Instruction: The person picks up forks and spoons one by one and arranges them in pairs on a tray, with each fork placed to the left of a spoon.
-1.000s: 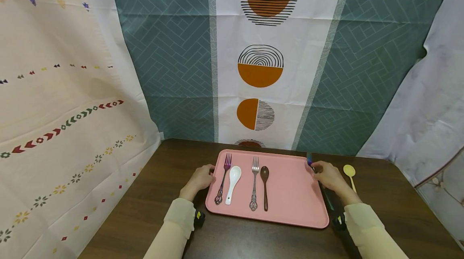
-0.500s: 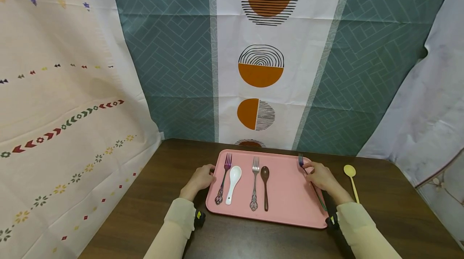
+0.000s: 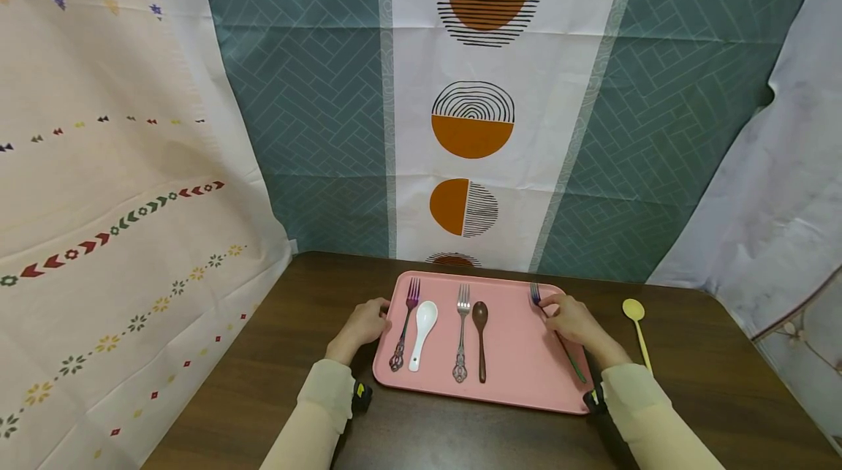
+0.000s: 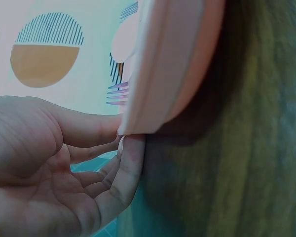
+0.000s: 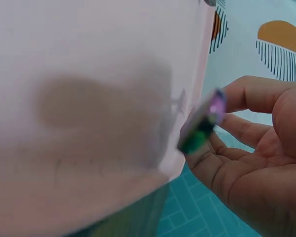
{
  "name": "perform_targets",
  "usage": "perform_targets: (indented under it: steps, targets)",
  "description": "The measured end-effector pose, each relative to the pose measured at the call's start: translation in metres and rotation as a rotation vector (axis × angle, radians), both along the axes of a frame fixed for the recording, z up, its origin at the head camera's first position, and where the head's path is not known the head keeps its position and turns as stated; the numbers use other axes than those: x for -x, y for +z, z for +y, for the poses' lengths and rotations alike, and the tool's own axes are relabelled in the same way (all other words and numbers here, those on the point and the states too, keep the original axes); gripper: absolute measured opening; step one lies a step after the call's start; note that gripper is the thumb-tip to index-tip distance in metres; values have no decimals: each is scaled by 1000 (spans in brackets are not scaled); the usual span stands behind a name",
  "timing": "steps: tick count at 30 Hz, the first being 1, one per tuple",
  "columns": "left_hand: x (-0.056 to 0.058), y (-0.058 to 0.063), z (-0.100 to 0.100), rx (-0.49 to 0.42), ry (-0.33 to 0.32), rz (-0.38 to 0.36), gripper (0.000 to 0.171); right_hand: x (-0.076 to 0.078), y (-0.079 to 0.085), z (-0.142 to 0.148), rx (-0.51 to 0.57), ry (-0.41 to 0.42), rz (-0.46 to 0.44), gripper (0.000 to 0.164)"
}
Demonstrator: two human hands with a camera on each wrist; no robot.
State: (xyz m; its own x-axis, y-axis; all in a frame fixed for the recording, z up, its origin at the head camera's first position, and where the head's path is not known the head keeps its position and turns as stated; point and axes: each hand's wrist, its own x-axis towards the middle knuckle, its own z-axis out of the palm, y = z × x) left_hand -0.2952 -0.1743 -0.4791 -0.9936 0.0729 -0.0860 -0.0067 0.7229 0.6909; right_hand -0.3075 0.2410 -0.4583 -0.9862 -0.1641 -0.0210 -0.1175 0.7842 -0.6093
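Note:
My right hand [image 3: 571,318] pinches a shiny multicoloured fork [image 3: 571,359] over the right part of the pink tray [image 3: 516,353]. The fork's tines point toward the back, and its green-tinted handle end slants to the front right. In the right wrist view that handle end [image 5: 203,126] juts blurred toward the camera. At the tray's left edge, my left hand [image 4: 64,163] grips the rim between thumb and fingers. On the tray lie a purple-tined fork [image 3: 403,331], a white spoon [image 3: 425,324], a silver fork [image 3: 462,331] and a brown spoon [image 3: 481,327].
A yellow spoon [image 3: 636,313] lies on the dark wooden table [image 3: 421,437] to the right of the tray, beside my right forearm. Patterned cloth [image 3: 316,126] hangs behind the table, with white cloths at both sides.
My right hand has carried the multicoloured fork leftward from the tray's right edge to over its right part. The left hand and the other cutlery have stayed put.

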Motion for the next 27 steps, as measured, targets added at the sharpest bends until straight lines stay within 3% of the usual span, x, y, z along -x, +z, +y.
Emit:
perform_targets:
  steps: [17, 27]
  targets:
    - [1, 0, -1, 9, 2, -6, 43, 5, -5, -21, -21, 82, 40, 45]
    - [0, 1, -1, 10, 3, -6, 42, 4, -5, -36, -83, 74, 30, 41]
